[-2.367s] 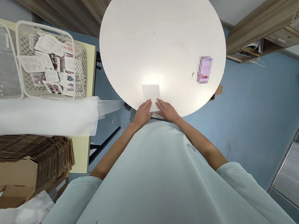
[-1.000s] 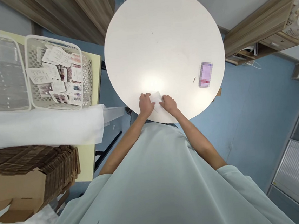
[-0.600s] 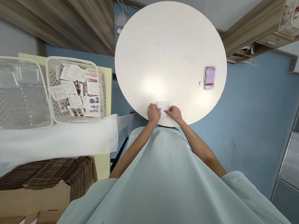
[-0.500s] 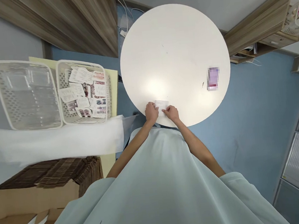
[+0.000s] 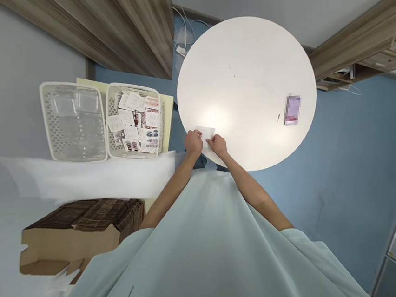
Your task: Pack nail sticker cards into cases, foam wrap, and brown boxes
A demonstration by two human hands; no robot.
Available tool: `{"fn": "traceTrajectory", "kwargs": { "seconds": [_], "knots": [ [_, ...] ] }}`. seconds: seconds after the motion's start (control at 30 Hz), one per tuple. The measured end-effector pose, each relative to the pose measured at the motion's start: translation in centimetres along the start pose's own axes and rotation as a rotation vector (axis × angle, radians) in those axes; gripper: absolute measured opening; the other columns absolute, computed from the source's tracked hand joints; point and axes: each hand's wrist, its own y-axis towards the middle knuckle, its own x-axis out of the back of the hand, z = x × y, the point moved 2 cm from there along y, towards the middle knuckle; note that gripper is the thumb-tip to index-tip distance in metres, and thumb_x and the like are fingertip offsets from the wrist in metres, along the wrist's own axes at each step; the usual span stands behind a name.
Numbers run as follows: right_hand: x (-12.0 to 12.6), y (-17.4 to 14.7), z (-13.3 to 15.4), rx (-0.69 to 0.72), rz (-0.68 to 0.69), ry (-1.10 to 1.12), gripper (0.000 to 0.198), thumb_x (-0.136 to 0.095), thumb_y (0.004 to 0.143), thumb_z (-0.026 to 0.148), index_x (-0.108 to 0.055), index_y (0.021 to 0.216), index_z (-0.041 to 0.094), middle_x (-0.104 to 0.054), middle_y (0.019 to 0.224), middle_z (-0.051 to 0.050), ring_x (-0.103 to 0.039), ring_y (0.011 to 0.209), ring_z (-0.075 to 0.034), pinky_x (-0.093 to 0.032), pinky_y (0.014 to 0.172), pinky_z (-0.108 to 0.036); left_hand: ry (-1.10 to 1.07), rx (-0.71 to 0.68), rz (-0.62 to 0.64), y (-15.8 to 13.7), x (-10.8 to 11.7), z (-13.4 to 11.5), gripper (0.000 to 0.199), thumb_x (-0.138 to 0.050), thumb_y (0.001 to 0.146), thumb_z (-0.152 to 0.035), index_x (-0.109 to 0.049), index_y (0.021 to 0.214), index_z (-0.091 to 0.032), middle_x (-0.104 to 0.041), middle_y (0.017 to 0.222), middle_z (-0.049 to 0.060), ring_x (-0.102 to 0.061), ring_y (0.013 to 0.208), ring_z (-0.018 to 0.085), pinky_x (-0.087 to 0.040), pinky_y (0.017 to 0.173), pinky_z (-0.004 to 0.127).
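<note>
A small, flat white piece [image 5: 206, 131], like a folded sheet or thin packet, lies at the near left edge of the round white table [image 5: 246, 69]. My left hand [image 5: 193, 142] is closed on its left side, thumb and fingers pinched together. At its right side my right hand [image 5: 218, 145] pinches the piece between thumb and fingertips. What the piece is made of, and whether anything is inside, I cannot make out.
A blurred purple rectangular object [image 5: 293, 110] lies on the table's right side. To the left stand a basket of printed cards [image 5: 107, 101] and a basket of clear plastic boxes [image 5: 46, 121]. White sheets [image 5: 116, 177] and flattened cardboard boxes [image 5: 70, 247] are nearer me.
The camera view has shifted, so the table and baskets appear farther right. Both hands, still on the white piece, have moved left along the table edge, and the piece is slightly turned.
</note>
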Motion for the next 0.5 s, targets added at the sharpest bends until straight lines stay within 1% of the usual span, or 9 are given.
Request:
{"fn": "traceTrajectory", "kwargs": {
  "seconds": [0.07, 0.13, 0.23, 0.3, 0.37, 0.43, 0.5],
  "knots": [
    [0.5, -0.2, -0.3, 0.037, 0.011, -0.021, 0.018, -0.068, 0.109, 0.033, -0.062, 0.094, 0.025, -0.082, 0.111, -0.011, -0.077, 0.104, -0.027, -0.059, 0.090, -0.036, 0.024, -0.012, -0.004, -0.2, 0.1, -0.3, 0.027, -0.050, 0.105, -0.012, -0.074, 0.111, -0.024, -0.072, 0.130, 0.015, -0.070, 0.121, 0.031, -0.053, 0.103, 0.042],
    [1.2, -0.7, -0.8, 0.067, 0.018, -0.030, 0.014, -0.066, 0.109, 0.030, -0.064, 0.096, 0.024, -0.082, 0.114, -0.012, -0.077, 0.108, -0.027, -0.058, 0.093, -0.037, 0.024, -0.029, 0.013, -0.7, 0.4, -0.3, 0.028, -0.055, 0.104, -0.014, -0.077, 0.118, -0.023, -0.073, 0.133, 0.015, -0.070, 0.124, 0.032, -0.053, 0.108, 0.042],
    [2.8, -1.9, -2.2, 0.102, 0.023, 0.004, 0.012, -0.066, 0.109, 0.031, -0.066, 0.099, 0.024, -0.083, 0.116, -0.011, -0.078, 0.109, -0.026, -0.059, 0.093, -0.036, -0.030, -0.046, 0.026, -2.5, 0.8, 0.2, 0.035, -0.063, 0.101, -0.018, -0.077, 0.133, -0.020, -0.074, 0.138, 0.015, -0.073, 0.121, 0.031, -0.054, 0.112, 0.042],
    [3.9, -2.9, -3.3, 0.125, 0.034, 0.046, 0.012, -0.066, 0.108, 0.031, -0.067, 0.099, 0.024, -0.084, 0.112, -0.009, -0.079, 0.109, -0.025, -0.060, 0.092, -0.035, -0.095, -0.032, -0.008, -4.6, 0.9, 0.7, 0.039, -0.064, 0.100, -0.019, -0.076, 0.137, -0.020, -0.076, 0.137, 0.013, -0.076, 0.112, 0.028, -0.057, 0.109, 0.041],
    [4.9, -3.8, -4.2, 0.149, 0.056, 0.081, 0.011, -0.067, 0.108, 0.030, -0.067, 0.098, 0.024, -0.084, 0.107, -0.007, -0.080, 0.107, -0.024, -0.060, 0.092, -0.034, -0.161, 0.008, -0.071, -7.3, 0.8, 1.2, 0.040, -0.061, 0.098, -0.017, -0.077, 0.135, -0.022, -0.079, 0.133, 0.011, -0.077, 0.106, 0.026, -0.060, 0.105, 0.039],
    [5.6, -4.6, -4.8, 0.173, 0.084, 0.107, 0.010, -0.067, 0.107, 0.030, -0.067, 0.099, 0.024, -0.085, 0.105, -0.007, -0.081, 0.106, -0.023, -0.060, 0.094, -0.034, -0.227, 0.066, -0.118, -10.1, 0.8, 1.5, 0.040, -0.061, 0.097, -0.017, -0.078, 0.132, -0.022, -0.081, 0.127, 0.010, -0.077, 0.105, 0.026, -0.061, 0.103, 0.038],
    [6.0, -5.2, -5.0, 0.201, 0.112, 0.129, 0.009, -0.066, 0.107, 0.029, -0.068, 0.100, 0.023, -0.085, 0.109, -0.007, -0.082, 0.104, -0.023, -0.060, 0.095, -0.034, -0.290, 0.130, -0.168, -12.9, 0.8, 1.6, 0.038, -0.061, 0.097, -0.018, -0.079, 0.130, -0.022, -0.083, 0.122, 0.010, -0.078, 0.105, 0.025, -0.062, 0.103, 0.037]
  ]
}}
